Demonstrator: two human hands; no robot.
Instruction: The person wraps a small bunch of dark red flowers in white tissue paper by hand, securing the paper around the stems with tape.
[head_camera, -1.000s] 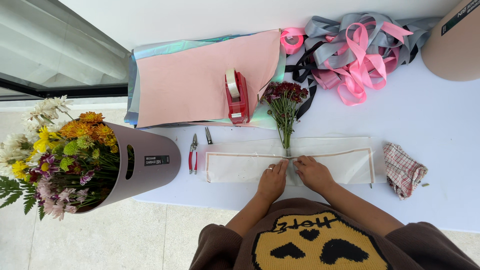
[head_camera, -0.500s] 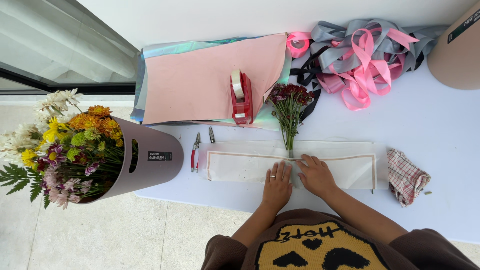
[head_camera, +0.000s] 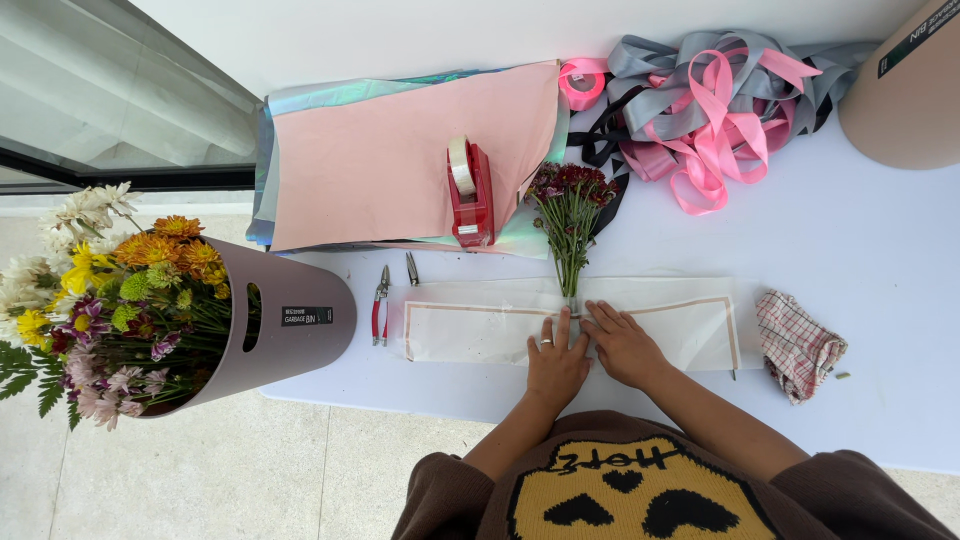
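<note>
A folded strip of translucent wrapping paper (head_camera: 470, 330) with a tan border lies along the white table (head_camera: 880, 250). A small bunch of dark red flowers (head_camera: 570, 205) lies with its stems reaching the strip's middle. My left hand (head_camera: 555, 365) and my right hand (head_camera: 622, 345) press flat on the paper side by side, right at the stem ends. Both hands have fingers spread and hold nothing.
A red tape dispenser (head_camera: 470, 195) stands on stacked pink and pale sheets (head_camera: 390, 160). Red-handled pruners (head_camera: 381, 305) lie left of the strip. A grey bin of mixed flowers (head_camera: 150, 310) stands at left. Pink and grey ribbons (head_camera: 710, 100), a checked cloth (head_camera: 795, 345), a brown cylinder (head_camera: 905, 85).
My hands stay pressed on the paper at the stems, shifted very little. The view has drifted slightly.
</note>
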